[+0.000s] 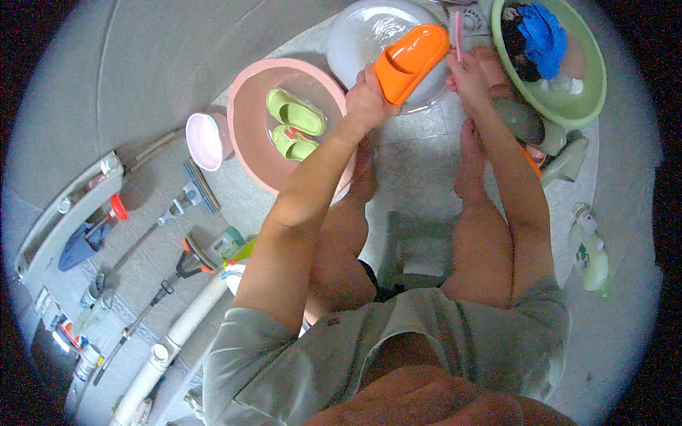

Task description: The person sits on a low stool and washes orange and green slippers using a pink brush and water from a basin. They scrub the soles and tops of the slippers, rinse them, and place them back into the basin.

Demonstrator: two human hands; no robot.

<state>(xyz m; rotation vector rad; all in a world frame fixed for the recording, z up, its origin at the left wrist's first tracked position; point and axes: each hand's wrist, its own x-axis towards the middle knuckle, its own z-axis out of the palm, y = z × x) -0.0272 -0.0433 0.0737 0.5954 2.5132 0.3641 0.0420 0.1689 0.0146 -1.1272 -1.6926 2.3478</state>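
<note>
An orange slide sandal [410, 61] is gripped by my left hand [370, 98] at its strap end, with its glossy insole facing up. It is held over a clear, pale basin [354, 45] that contains water. To the right of the basin, my right hand [469, 77] holds a pink-handled scrub brush [460, 37], bristles pointing up and apart from the sandal. Two lime-green slide sandals [295, 112] lie in a pink plastic tub [250, 154] left of my left forearm.
A green tub [599, 85] at the upper right holds blue cloth [543, 40] and dark cloth. Shoes [567, 160] lie below it, near a liquid bottle [591, 255]. A pink bucket [205, 141], a squeegee mop [200, 189] and a white pipe [176, 335] are on the left.
</note>
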